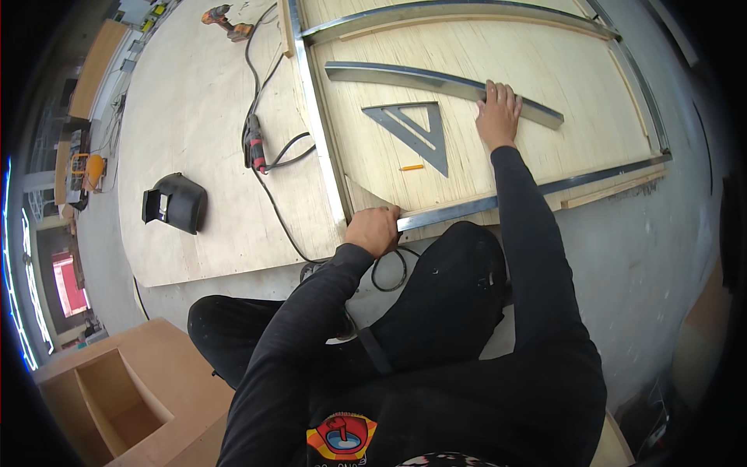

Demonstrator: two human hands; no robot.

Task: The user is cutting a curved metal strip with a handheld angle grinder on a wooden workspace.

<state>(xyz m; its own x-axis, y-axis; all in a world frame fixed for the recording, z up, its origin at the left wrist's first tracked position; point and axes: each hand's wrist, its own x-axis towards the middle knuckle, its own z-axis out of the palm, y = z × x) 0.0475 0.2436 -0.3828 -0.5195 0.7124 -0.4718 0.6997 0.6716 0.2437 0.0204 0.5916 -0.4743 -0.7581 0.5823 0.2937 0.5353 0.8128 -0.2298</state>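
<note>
A loose square metal tube lies at a slant across the plywood sheet, inside a metal frame. My right hand is closed over the tube near its right end. Down at the frame's near left corner, my left hand wraps around the metal and covers the joint. Between my hands sit a grey triangular speed square and a short orange pencil, both untouched.
Left of the frame are a red and black angle grinder with its black cable, a black welding mask and an orange cordless drill. Wood strips run along the frame. A wooden box stands at lower left.
</note>
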